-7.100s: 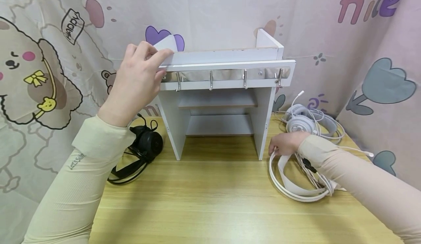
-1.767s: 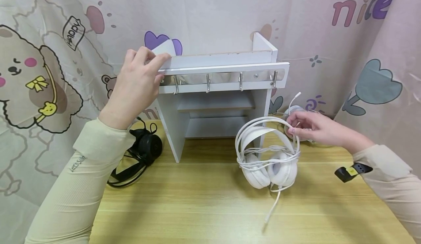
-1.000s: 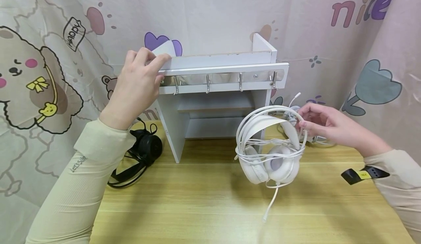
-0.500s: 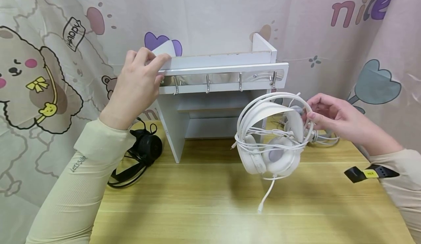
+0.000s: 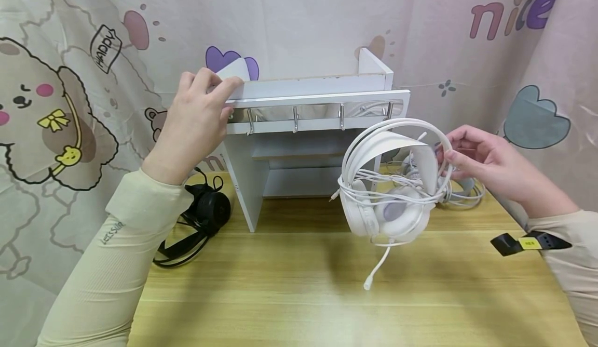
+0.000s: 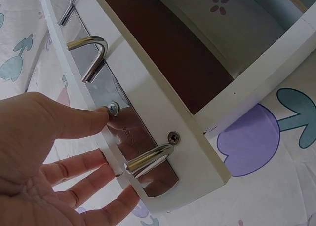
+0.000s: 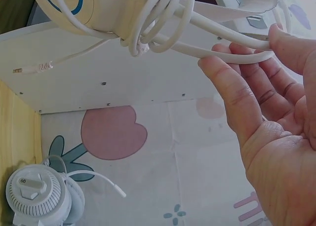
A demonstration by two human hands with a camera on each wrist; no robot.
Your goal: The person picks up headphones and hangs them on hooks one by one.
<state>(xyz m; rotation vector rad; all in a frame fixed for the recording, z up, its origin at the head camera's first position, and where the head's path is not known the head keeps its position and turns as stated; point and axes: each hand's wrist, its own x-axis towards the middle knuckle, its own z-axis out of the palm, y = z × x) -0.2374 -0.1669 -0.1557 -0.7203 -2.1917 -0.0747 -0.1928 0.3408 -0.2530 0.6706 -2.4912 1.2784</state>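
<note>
A white headset, its cord wound round it and its microphone boom hanging down, is held in the air over the table. My right hand pinches its headband at the right side; in the right wrist view the thumb and fingers close on the thin white bands. At the left, my left hand grips the left end of the white hook rail, which carries several metal hooks. The left wrist view shows the thumb by a screw on the metal strip and the other fingertips at the rail's edge.
The rail fronts a white desktop shelf. Left of it lies a black headset. Another white headset lies at the right, partly hidden in the head view. The wooden table meets printed curtains behind.
My right hand has taken the white headset from the table's right side and lifted it beside the shelf. Lately it rises a little and shifts right. My left hand stays on the rail.
</note>
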